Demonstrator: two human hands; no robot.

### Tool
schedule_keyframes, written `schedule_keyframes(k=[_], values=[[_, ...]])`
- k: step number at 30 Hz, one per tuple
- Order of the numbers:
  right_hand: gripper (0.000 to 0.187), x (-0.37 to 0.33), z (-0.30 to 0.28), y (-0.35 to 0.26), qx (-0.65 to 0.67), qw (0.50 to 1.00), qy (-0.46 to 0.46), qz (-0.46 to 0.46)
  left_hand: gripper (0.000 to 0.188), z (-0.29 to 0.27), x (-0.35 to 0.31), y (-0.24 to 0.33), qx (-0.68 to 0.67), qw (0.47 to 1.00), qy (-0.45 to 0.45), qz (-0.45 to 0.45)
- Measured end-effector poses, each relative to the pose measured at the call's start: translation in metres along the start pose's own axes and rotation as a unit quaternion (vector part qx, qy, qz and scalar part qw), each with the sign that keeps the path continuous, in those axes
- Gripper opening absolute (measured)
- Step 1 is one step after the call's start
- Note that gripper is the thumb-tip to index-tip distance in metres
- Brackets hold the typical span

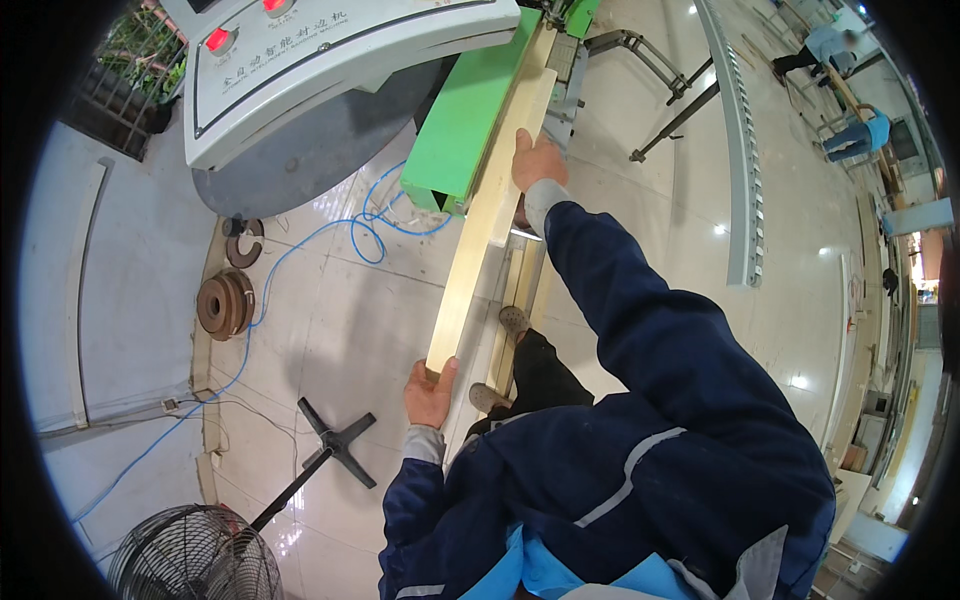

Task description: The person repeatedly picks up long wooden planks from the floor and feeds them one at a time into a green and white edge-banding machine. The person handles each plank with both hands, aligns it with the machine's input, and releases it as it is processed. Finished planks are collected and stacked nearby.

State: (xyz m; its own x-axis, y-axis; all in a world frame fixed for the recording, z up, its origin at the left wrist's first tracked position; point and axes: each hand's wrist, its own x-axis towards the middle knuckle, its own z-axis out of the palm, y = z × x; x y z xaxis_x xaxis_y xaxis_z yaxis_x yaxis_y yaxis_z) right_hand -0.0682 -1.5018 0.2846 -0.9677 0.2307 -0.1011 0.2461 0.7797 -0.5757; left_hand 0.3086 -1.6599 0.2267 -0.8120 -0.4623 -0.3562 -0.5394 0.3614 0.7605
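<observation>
A long, narrow, pale wooden board runs from near my body up along the side of a green machine. My left hand grips its near end, thumb on top and fingers around the edge. Farther up, beside the green housing, my right hand is closed on the board's right edge with the thumb pointing forward. The fingers of that hand are partly hidden under the board. Its far end goes in among the machine's parts, where I cannot make it out.
A white control panel with red buttons overhangs at upper left. Blue hose loops over the floor by brown rolls. A black fan and a star-shaped base stand at lower left. A long grey rail is at right, people beyond.
</observation>
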Motion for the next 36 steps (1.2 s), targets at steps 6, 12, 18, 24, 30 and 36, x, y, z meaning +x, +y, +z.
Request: schedule_keyframes(k=[6,12,18,24,30,36], values=[[0.061,-0.008,-0.002,0.001,0.013,1.0,-0.004,0.006,0.057,0.01,0.015,0.015,0.089,0.993,-0.012,0.078],[0.062,-0.008,-0.007,-0.001,0.013,1.0,-0.006,0.011,0.059,0.012,0.008,-0.015,0.119,0.988,-0.01,0.094],[0.062,-0.005,-0.004,0.002,0.022,1.0,-0.008,0.0,0.062,0.014,-0.017,-0.039,0.172,0.98,0.029,0.098],[0.062,-0.002,-0.001,0.004,0.01,1.0,0.002,-0.002,0.067,0.016,-0.035,-0.054,0.183,0.979,0.041,0.077],[0.065,-0.002,-0.002,0.004,0.003,1.0,-0.01,-0.002,0.068,0.015,-0.046,-0.069,0.181,0.98,0.049,0.069],[0.072,-0.005,-0.005,0.003,0.004,1.0,-0.005,-0.007,0.068,0.008,-0.058,-0.074,0.181,0.981,0.049,0.052]])
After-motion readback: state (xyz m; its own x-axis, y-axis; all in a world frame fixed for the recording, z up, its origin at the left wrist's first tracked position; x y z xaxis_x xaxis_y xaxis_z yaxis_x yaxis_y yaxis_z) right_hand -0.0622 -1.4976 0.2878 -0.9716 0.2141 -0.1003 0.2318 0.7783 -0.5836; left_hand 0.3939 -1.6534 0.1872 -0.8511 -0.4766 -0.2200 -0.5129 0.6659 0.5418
